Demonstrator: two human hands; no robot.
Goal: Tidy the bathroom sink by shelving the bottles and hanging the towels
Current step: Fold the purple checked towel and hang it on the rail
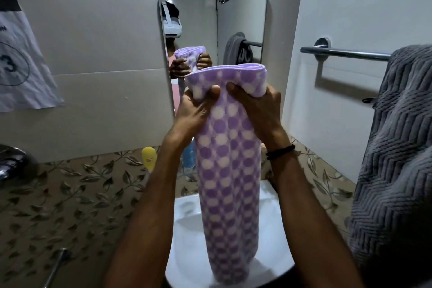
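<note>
Currently you grip the folded purple towel [230,170] with left hand [196,110] and right hand [257,107] | risk: its tail snags the sink [187,229] | bar [346,52] half-covered by grey towel [397,147], so it may bunch.

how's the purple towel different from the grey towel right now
The purple towel has white dots; the grey towel has a ribbed zigzag weave. The purple towel is folded and held up over the sink by both hands, left and right; the grey towel already hangs on the rail. Both hang lengthwise.
</note>
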